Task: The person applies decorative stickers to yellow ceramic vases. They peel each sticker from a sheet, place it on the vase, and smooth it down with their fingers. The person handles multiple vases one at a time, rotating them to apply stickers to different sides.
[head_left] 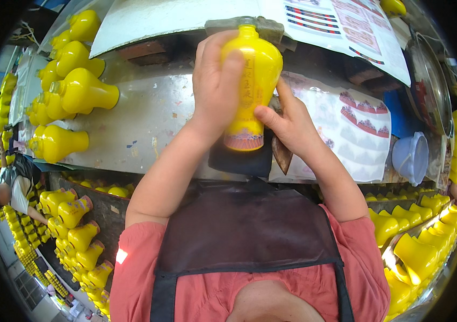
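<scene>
A glossy yellow vase-shaped bottle (pixel 263 61) with a narrow neck stands in front of me over the worktable. Reddish characters run down its front, and a pink and purple patterned band circles its base. Against its upper left side lies my left hand (pixel 215 80), thumb toward the front and fingers curving behind. My right hand (pixel 291 115) grips the lower right side, its thumb on the front and the other fingers partly hidden behind. A dark cloth or pad (pixel 239 162) lies under the base, next to a pointed brown piece (pixel 281 154).
Several yellow bottles (pixel 90 90) lie or stand at the left of the table. Printed sheets (pixel 365 142) with fan-shaped patterns spread at the right, beside a pale bucket (pixel 411 158). More bottles (pixel 419 255) fill both sides below. Another person (pixel 22 188) is at far left.
</scene>
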### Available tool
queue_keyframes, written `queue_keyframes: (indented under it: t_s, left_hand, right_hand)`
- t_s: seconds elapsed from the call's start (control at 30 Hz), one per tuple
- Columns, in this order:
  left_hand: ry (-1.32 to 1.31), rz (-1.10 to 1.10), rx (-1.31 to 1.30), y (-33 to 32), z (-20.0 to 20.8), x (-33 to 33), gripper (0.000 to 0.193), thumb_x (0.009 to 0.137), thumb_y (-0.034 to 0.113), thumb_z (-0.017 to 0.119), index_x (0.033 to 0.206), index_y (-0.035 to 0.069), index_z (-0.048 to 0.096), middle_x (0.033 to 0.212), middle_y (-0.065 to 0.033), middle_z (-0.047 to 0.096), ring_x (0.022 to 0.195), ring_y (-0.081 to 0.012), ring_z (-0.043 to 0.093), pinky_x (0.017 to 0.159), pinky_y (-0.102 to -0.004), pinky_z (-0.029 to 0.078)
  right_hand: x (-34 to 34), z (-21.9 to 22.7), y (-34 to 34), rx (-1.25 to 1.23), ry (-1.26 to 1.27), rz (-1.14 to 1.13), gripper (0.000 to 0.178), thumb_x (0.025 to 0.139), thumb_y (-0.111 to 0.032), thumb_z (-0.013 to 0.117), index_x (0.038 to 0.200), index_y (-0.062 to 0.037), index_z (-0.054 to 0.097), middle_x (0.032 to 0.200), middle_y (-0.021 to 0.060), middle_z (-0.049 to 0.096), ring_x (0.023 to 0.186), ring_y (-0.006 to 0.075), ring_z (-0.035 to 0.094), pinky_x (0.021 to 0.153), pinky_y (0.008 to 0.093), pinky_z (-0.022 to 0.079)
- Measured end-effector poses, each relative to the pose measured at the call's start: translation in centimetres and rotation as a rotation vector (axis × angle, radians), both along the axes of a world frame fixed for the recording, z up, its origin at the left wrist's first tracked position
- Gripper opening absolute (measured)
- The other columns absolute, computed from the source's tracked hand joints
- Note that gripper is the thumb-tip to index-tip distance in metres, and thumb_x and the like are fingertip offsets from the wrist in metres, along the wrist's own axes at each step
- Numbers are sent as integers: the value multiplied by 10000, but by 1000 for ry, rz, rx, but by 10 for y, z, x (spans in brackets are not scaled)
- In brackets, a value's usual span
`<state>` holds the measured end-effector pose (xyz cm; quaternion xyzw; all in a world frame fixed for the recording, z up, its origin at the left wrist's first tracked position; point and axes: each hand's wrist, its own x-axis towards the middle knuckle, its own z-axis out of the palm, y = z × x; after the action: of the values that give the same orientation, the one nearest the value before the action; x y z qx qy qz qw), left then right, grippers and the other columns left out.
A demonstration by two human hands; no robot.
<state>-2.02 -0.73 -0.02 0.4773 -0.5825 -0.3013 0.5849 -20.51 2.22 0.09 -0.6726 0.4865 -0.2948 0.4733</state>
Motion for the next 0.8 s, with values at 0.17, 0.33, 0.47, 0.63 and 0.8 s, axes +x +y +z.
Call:
queue_keyframes:
  t_s: [0.17, 0.33, 0.47, 0.63, 0.8]
  left_hand:
    - [61, -26, 27, 0, 1, -1, 381, 1023, 293, 545, 1279, 19, 611, 1237, -181, 590, 1135, -321, 596, 1016, -407, 467]
    - [11, 5, 55, 1, 3, -1, 397, 1012, 301, 559, 1280, 11, 608, 1244, -183, 589, 1141, -322, 596, 1019, -406, 467]
    - [2, 9, 14, 0, 4, -1, 388, 1006, 278, 569, 1273, -2, 606, 1247, -183, 586, 1153, -315, 590, 1026, -398, 463]
    - [185, -96, 147, 2, 10, 3, 342, 1088, 239, 503, 1332, 12, 578, 1228, -111, 634, 1100, -174, 626, 985, -310, 507]
    - [340, -140, 240, 6, 17, 2, 335, 1121, 220, 461, 1362, 9, 559, 1213, -91, 661, 1089, -139, 642, 977, -289, 524]
  right_hand:
    - [-8, 1, -3, 75, -19, 71, 921, 934, -516, 714, 1592, 0, 329, 1458, 244, 578, 1372, 333, 554, 1133, 393, 411]
    - [-8, 2, -7, 92, -43, 104, 941, 911, -452, 755, 1613, -16, 307, 1505, 215, 536, 1302, 282, 598, 1064, 364, 472]
    - [-9, 6, -4, 183, -21, 104, 909, 910, -385, 773, 1609, -17, 323, 1435, 186, 579, 1171, 212, 654, 945, 320, 530]
    - [-31, 30, -23, 356, 36, 49, 661, 944, -309, 725, 1488, -12, 497, 1156, 89, 688, 1001, 115, 661, 880, 269, 520]
    - [-27, 58, -31, 158, -457, -116, 262, 940, -122, 706, 1168, -36, 608, 926, 12, 671, 877, 81, 650, 761, 248, 535]
